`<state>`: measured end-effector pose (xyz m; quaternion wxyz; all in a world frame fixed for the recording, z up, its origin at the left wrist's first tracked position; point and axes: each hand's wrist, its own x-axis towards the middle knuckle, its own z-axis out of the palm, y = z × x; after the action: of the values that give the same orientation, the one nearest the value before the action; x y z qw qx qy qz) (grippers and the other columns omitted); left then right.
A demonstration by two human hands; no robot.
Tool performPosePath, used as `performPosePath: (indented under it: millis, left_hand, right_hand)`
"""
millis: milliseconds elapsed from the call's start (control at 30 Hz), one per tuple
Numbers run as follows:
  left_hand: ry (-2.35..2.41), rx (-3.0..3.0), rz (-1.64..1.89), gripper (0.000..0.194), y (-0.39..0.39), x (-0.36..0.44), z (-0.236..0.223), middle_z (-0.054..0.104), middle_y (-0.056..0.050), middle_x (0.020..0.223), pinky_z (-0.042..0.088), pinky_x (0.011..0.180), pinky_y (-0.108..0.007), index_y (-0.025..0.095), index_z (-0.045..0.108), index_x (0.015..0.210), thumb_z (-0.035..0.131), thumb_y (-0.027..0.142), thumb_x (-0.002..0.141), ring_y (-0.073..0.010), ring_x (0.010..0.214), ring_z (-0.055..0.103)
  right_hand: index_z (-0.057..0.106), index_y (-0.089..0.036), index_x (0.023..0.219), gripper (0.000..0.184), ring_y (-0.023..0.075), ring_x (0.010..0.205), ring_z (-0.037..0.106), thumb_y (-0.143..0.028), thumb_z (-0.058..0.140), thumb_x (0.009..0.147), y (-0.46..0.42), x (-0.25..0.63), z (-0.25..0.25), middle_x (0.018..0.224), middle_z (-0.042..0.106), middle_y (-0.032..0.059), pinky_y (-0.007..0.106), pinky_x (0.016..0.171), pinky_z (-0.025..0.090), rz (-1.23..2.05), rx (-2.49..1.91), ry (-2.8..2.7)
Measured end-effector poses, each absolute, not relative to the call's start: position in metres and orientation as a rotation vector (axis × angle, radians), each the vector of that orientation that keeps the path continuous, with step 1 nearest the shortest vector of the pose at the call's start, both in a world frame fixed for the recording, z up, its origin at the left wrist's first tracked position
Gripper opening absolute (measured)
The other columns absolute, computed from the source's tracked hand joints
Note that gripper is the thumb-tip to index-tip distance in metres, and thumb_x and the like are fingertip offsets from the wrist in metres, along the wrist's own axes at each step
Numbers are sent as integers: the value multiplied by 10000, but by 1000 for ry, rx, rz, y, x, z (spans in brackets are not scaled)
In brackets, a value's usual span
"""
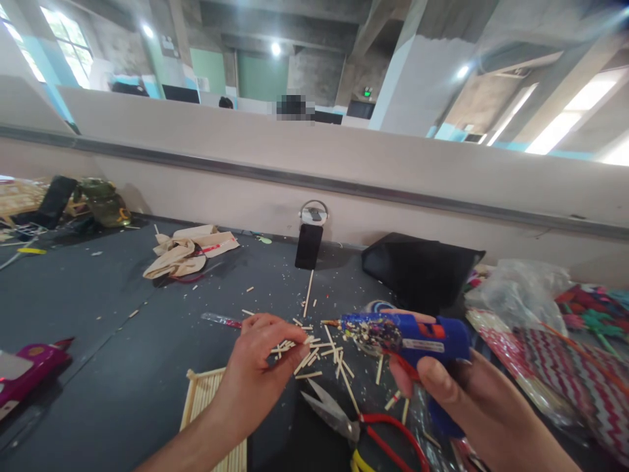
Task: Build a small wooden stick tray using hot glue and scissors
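Note:
My right hand (457, 387) is wrapped round a blue hot glue gun (407, 334), whose nozzle points left. Bits of debris cling to the gun's front. My left hand (268, 354) pinches a small pale piece of wooden stick (307, 340) between thumb and forefinger, a little left of the nozzle tip and apart from it. Below the hands, short cut sticks (314, 357) lie scattered on the dark table. Scissors (339, 419) with red and yellow handles rest open near the front. Partly hidden under my left forearm is a panel of sticks (204, 393) laid side by side.
A magenta glue gun or similar tool (34, 373) lies at the left. Crumpled tan cloth (189, 252), a phone on a stand (308, 246) and a black bag (417, 265) stand towards the partition (236, 144). Plastic-wrapped craft material (555, 367) covers the right side.

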<state>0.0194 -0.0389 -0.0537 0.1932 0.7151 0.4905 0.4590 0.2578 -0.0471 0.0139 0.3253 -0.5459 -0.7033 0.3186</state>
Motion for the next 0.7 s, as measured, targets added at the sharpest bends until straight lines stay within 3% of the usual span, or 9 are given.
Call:
performPosePath:
  millis: [100, 267, 367, 700]
  left_hand:
    - [1377, 2017, 1294, 85, -40, 19, -52, 688, 51, 771, 381, 811, -324, 246, 640, 804, 642, 167, 837, -148, 782, 613]
    - [1364, 2031, 1322, 91, -39, 20, -52, 691, 47, 761, 391, 793, -315, 245, 634, 812, 640, 157, 833, -147, 762, 616]
    - [1368, 2041, 1326, 91, -38, 20, -51, 689, 49, 762, 392, 793, -314, 248, 631, 818, 642, 159, 831, -147, 760, 614]
    - [1373, 2034, 1315, 106, -38, 21, -48, 683, 72, 758, 375, 803, -314, 251, 630, 804, 651, 149, 826, -137, 760, 610]
  right_hand:
    - [618, -231, 724, 462, 177, 545, 573, -659, 481, 833, -49, 256, 13, 584, 618, 10, 262, 507, 479, 862, -1463, -1777]
    - [545, -227, 569, 481, 164, 516, 548, -643, 525, 810, -50, 255, 10, 547, 579, 7, 244, 475, 483, 770, -1512, -1775]
    - [598, -224, 647, 465, 174, 551, 558, -654, 519, 804, -49, 256, 10, 582, 593, 16, 239, 476, 492, 754, -1524, -1797]
    - [469, -235, 508, 508, 124, 415, 423, -628, 502, 828, -46, 258, 12, 460, 449, -15, 200, 345, 390, 773, -1490, -1907]
